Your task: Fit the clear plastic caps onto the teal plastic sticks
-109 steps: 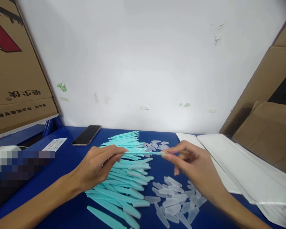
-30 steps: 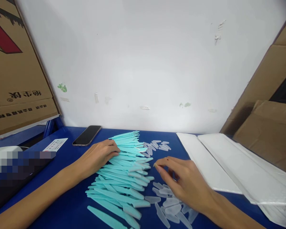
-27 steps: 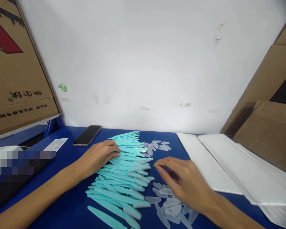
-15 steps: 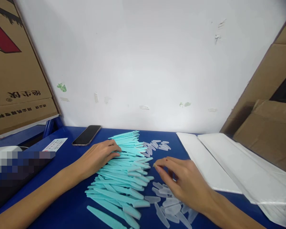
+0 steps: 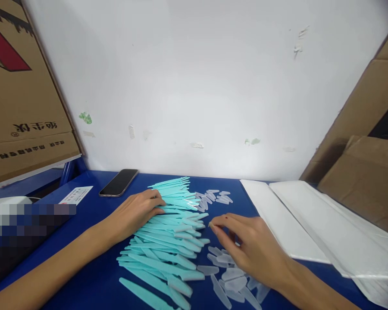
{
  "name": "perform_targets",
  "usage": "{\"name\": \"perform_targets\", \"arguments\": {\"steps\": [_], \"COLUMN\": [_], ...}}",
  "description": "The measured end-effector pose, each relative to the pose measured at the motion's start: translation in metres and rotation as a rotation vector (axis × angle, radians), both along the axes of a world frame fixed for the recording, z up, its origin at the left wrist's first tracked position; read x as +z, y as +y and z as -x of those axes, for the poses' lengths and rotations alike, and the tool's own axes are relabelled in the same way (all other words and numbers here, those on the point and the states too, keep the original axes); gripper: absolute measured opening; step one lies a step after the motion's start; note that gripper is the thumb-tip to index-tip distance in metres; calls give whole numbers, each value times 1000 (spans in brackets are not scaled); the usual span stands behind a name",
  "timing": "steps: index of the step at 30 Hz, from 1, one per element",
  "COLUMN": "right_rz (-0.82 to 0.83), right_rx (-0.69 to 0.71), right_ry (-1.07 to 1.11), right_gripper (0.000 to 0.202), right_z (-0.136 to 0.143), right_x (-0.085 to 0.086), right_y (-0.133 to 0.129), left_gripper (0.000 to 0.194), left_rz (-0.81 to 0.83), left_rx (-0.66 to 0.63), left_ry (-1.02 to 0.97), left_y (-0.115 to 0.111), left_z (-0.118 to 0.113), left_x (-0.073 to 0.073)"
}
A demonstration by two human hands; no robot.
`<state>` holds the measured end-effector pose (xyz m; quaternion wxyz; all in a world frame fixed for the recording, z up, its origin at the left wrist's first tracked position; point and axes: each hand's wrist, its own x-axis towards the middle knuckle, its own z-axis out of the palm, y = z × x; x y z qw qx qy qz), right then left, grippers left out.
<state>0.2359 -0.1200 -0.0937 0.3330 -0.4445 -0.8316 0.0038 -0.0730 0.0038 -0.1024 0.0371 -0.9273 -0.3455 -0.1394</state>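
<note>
Where left hand [image 5: 138, 212] covers turquoise tools [image 5: 161, 260], handles hidden, fingertips obscured

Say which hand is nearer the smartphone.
Left: the left hand sits just in front of the smartphone; the right hand is to the right of the turquoise razors.

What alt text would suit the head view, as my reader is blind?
A left hand touches teal, blade-shaped pieces spread on a blue table, while the right hand, fingertips together, hovers by loose translucent pieces. A phone lies toward the back left; flat white packets lie at right.
</note>
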Motion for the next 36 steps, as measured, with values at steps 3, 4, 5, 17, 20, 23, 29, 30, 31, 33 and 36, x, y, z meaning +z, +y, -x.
{"name": "perform_targets", "arguments": {"steps": [3,4,5,17,20,23,29,30,31,33,36], "right_rz": [19,26,32,54,48,13,-41,-36,-25,22,174], "right_rx": [-6,-7,-7,0,0,-29,-199,-232,-256,-264,-183], "right_ry": [-11,-10,-9,-9,-8,-18,-167,-192,-210,-224,-199], "right_gripper": [28,28,28,27,26,25,25,24,24,21,17], "right_z": [0,0,0,-1,-2,-4,-16,-21,-25,-35,-46], "right_x": [1,1,1,-2,-3,1,12,14,16,19,23], "right_y": [0,-1,-1,0,1,2,10,12,15,19,23], "left_gripper": [40,40,40,41,40,36,29,28,28,28,29], "left_rz": [-33,-47,-63,-107,-105,-103,-93,-90,-86,-78,-69], "left_rx": [13,13,12,10,15,22,34,35,35,37,34], "left_ry": [34,45,52,38,32,24,-12,-20,-28,-43,-64], "left_y": [-1,-1,-1,15,17,16,12,11,11,11,11], "left_z": [-3,-4,-4,1,2,2,0,0,0,1,0], "left_x": [-1,-2,-2,-3,-2,0,3,3,2,2,2]}}
